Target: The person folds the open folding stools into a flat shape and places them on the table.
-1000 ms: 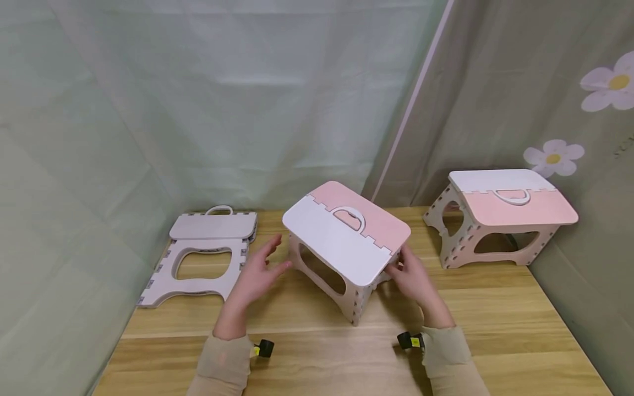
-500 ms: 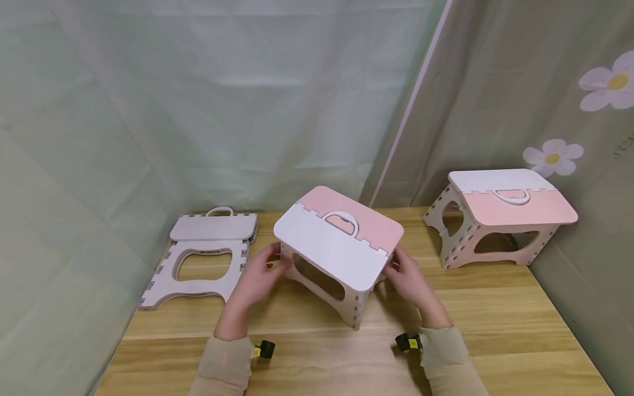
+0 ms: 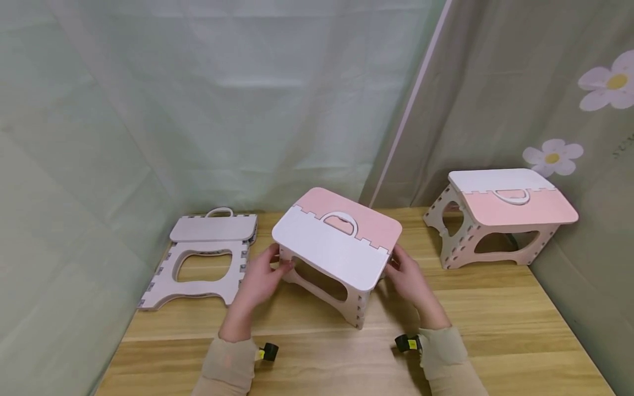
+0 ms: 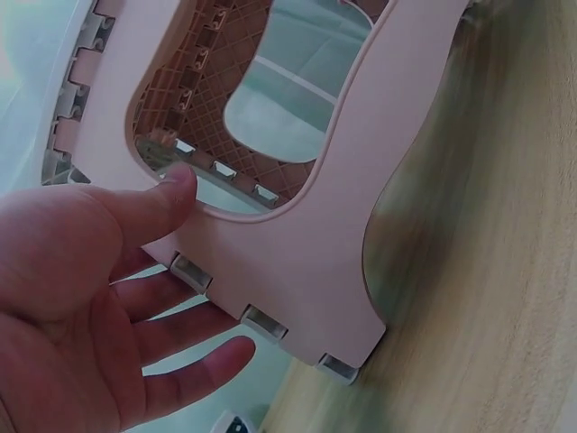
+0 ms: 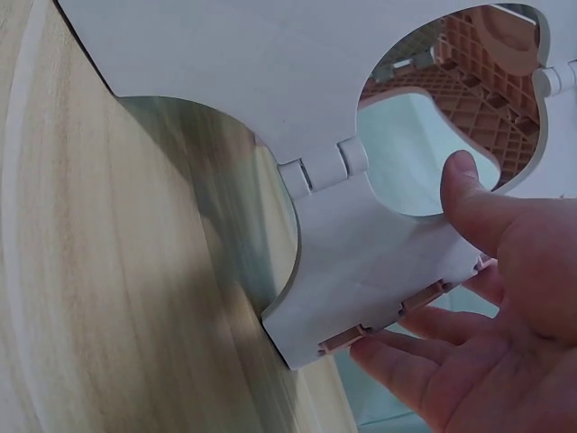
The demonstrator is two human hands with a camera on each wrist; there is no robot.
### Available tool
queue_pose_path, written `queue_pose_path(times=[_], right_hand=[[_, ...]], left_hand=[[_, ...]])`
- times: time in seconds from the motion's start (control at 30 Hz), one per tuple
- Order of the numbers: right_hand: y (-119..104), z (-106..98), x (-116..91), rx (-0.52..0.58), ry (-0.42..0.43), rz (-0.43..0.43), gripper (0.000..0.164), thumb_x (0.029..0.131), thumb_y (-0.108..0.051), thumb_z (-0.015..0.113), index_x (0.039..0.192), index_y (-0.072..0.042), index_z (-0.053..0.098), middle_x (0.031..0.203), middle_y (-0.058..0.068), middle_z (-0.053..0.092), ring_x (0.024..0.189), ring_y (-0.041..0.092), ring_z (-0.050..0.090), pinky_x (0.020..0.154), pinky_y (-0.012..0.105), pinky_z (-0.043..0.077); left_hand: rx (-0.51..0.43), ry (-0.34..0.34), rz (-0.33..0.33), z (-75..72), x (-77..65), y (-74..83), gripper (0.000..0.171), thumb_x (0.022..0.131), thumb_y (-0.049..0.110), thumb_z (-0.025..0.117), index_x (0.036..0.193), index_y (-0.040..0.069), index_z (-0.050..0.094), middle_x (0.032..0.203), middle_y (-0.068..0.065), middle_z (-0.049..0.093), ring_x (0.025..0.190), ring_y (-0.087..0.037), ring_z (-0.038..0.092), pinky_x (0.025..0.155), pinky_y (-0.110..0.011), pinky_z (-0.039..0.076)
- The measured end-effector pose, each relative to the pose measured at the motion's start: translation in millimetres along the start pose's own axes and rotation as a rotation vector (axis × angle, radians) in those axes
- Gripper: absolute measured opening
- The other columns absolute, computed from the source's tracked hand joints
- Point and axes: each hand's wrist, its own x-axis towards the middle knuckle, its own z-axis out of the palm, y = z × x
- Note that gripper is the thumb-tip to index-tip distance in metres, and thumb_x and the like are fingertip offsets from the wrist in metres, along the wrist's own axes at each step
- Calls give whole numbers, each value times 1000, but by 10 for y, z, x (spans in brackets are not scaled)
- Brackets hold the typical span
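Observation:
An unfolded pink-and-white folding stool (image 3: 329, 250) stands at an angle in the middle of the table, its white loop handle (image 3: 342, 221) lying on top. My left hand (image 3: 260, 278) grips the stool's left end. In the left wrist view its thumb (image 4: 176, 191) lies at the edge of the oval opening, with the fingers behind the leg panel. At the right end, my right hand (image 3: 408, 278) holds the hinged side panel (image 5: 352, 244). The right wrist view shows that thumb (image 5: 462, 180) by the round opening and the fingers round the far edge.
To the left, a folded stool (image 3: 203, 228) lies flat on the wooden table (image 3: 317, 357). Another unfolded stool (image 3: 515, 214) stands at the back right, near the grey curtain (image 3: 475, 110). A pale green curtain (image 3: 277, 110) hangs behind the table.
My left hand has moved in to the stool's left end and taken hold. The stool has shifted a little left and towards me, with my right hand staying on it.

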Motion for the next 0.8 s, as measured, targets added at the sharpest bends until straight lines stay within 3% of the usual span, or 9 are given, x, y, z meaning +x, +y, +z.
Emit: queue_pose_path(times=[0.27, 0.47, 0.63, 0.8], right_hand=[[3, -43, -4, -26, -18, 16, 64, 109, -16, 64, 166, -6, 35, 166, 23, 40, 151, 45, 39, 116, 60, 39], [-14, -120, -34, -50, -87, -8, 68, 110, -20, 64, 167, -5, 31, 168, 24, 35, 147, 51, 43, 115, 63, 39], [-4, -222, -72, -61, -181, -21, 69, 107, -8, 64, 167, -5, 31, 162, 30, 42, 140, 54, 49, 112, 64, 42], [4, -301, -97, -71, -229, 0, 88, 100, 0, 69, 171, -8, 18, 163, 36, 35, 138, 56, 51, 111, 64, 44]], left_hand=[[52, 22, -8, 45, 13, 21, 47, 103, 17, 74, 144, 1, 59, 141, -22, 65, 125, -41, 64, 102, -58, 52], [90, 53, -54, 56, -14, 82, 37, 103, 19, 72, 135, 0, 63, 130, -23, 70, 122, -41, 65, 98, -57, 54], [95, 71, -100, 53, -24, 90, 37, 103, 18, 72, 133, -1, 61, 129, -24, 69, 121, -41, 65, 97, -56, 53], [121, 83, -101, 62, -23, 87, 42, 103, 17, 71, 137, -3, 56, 131, -27, 67, 122, -42, 65, 99, -57, 52]])
